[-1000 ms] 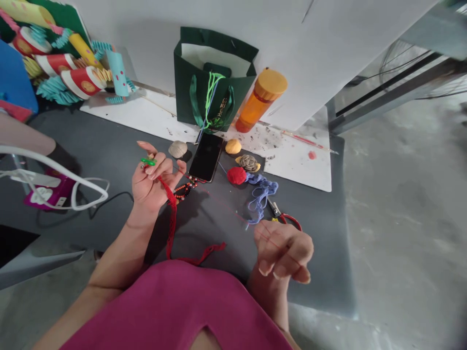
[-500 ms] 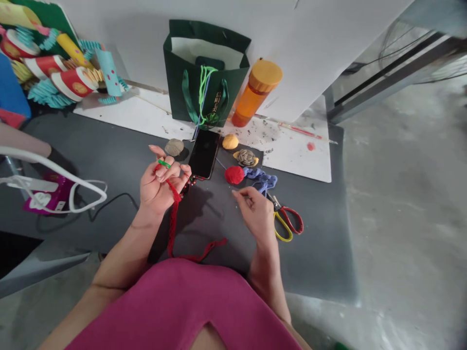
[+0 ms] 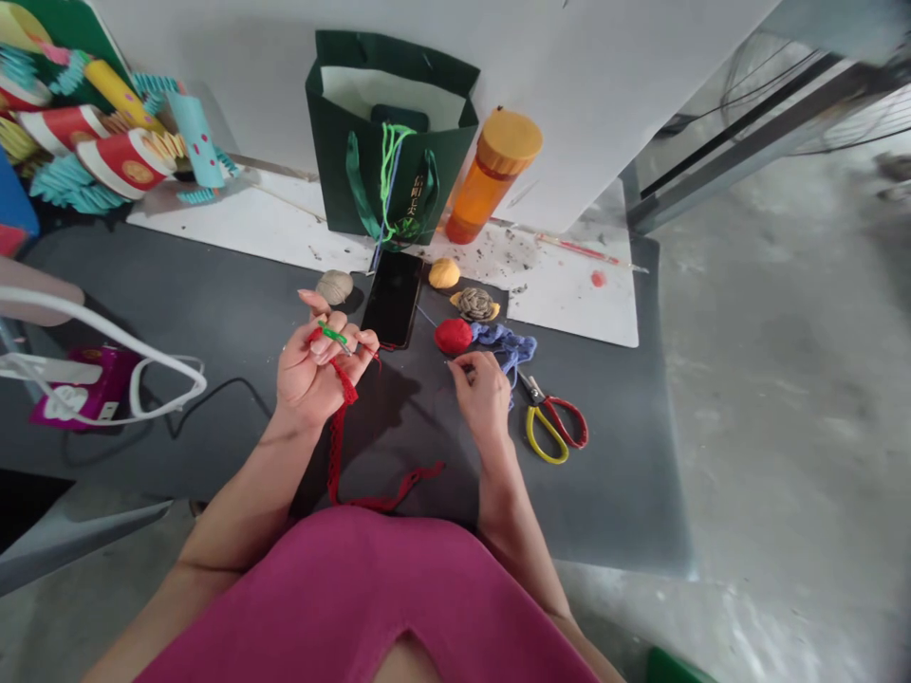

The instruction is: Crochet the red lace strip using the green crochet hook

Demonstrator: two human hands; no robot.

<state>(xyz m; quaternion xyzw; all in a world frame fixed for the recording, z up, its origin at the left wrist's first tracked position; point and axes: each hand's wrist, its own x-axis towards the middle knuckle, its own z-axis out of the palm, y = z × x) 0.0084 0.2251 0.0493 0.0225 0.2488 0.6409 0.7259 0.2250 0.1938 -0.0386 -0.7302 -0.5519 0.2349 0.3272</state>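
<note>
My left hand is raised over the dark table, fingers curled round a green crochet hook and the top of a red crocheted strip that hangs down toward my lap. My right hand rests lower on the table, fingertips pinched together near a red yarn ball; a thin red thread seems to run from it, too fine to be sure. A black phone lies just beyond my left hand.
Scissors with yellow and red handles lie right of my right hand, beside blue yarn. A green gift bag and orange bottle stand at the wall. Paper cup crafts sit far left, white cables near left.
My right hand moved from low near my body, forward to the red yarn ball, uncovering the scissors. My left hand stayed raised with hook and strip.
</note>
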